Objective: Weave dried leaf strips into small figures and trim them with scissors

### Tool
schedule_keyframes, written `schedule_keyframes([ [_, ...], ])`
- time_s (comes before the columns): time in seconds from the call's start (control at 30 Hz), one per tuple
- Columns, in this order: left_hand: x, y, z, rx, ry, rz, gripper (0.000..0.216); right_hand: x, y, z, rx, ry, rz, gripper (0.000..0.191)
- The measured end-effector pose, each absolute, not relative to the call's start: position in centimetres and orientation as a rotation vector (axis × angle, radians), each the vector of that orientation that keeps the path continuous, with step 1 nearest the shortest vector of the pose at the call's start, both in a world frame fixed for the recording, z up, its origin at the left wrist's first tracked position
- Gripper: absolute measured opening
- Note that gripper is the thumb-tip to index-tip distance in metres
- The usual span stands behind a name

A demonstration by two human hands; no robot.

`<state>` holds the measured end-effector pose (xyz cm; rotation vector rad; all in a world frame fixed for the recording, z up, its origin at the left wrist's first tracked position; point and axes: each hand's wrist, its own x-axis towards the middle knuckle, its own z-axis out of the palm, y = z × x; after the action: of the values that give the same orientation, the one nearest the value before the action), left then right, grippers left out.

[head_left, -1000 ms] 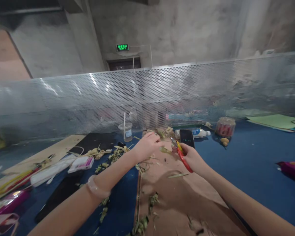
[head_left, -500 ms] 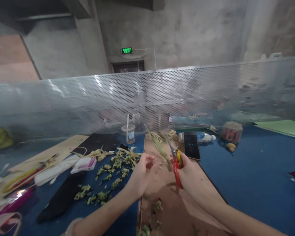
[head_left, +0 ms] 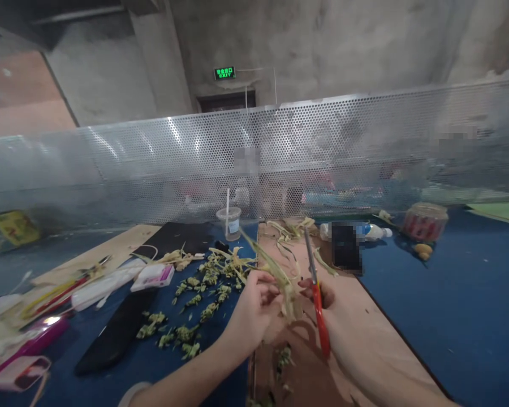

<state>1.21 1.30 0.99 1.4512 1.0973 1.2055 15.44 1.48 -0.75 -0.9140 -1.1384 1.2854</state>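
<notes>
My left hand (head_left: 257, 297) is closed on a long, pale green-yellow dried leaf (head_left: 280, 274), whose narrow tip points up and away to the left. In my right hand (head_left: 337, 319) is a pair of scissors (head_left: 317, 302) with red handles, blades pointing away from me. The blades look closed or nearly so and stand to the right of the leaf. Beneath both hands lies a brown board (head_left: 305, 373) with green scraps (head_left: 284, 362) on it. Strips of dried leaf (head_left: 286, 229) lie at its far end.
Clusters of dried green buds (head_left: 207, 308) spread left of the board on the blue table. A lidded cup (head_left: 229, 223) with a straw, a plastic bottle (head_left: 375, 232), a dark phone (head_left: 346, 249) and a jar (head_left: 425, 222) stand beyond. A perforated metal screen (head_left: 195, 152) crosses behind.
My left hand has taken hold of the dried leaf, which is nearer to me. The scissors have turned more upright, and their blades have swung to the right. The view has shifted slightly.
</notes>
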Motion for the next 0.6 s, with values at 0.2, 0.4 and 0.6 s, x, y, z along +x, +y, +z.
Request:
schedule_keyframes([
  [0.2,0.7,1.4,1.5,1.528,0.937,1.134,0.019,16.4,1.4,0.0,-0.937,-1.128,1.385,0.033],
  [0.4,-0.4,2.2,1.7,1.633,1.083,1.201,0.023,16.8,1.3,2.1,-1.004,-1.331,1.414,0.023],
  [0.6,-2.8,3.0,4.4,1.664,1.275,1.535,0.028,18.2,1.9,1.6,-1.214,-1.649,1.369,0.018],
])
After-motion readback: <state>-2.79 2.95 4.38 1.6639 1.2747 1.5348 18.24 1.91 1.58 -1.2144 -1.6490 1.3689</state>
